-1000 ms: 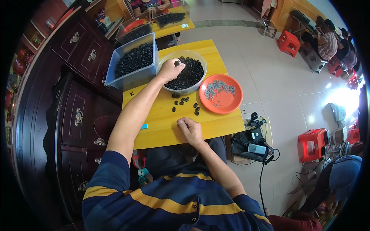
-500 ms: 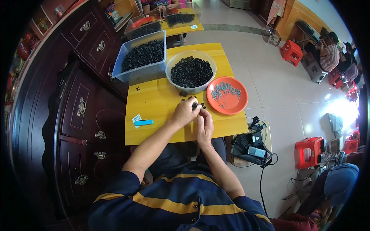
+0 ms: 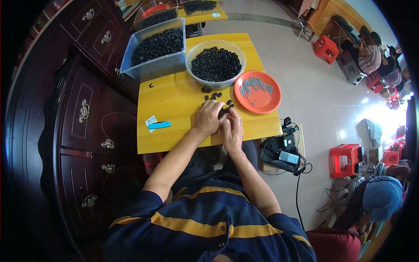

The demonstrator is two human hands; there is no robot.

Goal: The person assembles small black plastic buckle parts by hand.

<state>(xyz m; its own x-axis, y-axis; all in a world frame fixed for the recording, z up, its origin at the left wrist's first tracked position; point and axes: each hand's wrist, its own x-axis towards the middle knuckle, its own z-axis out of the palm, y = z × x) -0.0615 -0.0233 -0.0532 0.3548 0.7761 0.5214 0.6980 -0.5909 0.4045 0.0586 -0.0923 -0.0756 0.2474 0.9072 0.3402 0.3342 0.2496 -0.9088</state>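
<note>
My left hand (image 3: 208, 118) and my right hand (image 3: 233, 127) rest close together on the yellow table (image 3: 174, 105), near its front edge. Their fingers pinch small black pieces (image 3: 223, 112) between them. Several more loose black pieces (image 3: 214, 95) lie just beyond my fingertips. Behind those stands a white bowl (image 3: 192, 70) heaped with black pieces. An orange plate (image 3: 266, 105) with small grey parts sits to the right of my hands.
A clear plastic bin (image 3: 152, 67) of black pieces stands at the table's back left. A blue tag and white label (image 3: 156, 123) lie left of my hands. Dark wooden cabinets (image 3: 83, 113) line the left. Cables and a device (image 3: 283, 153) lie on the floor to the right; red stools and other people sit beyond.
My left hand has come back from the white bowl to the table's front. Both hands now meet over the small black pieces.
</note>
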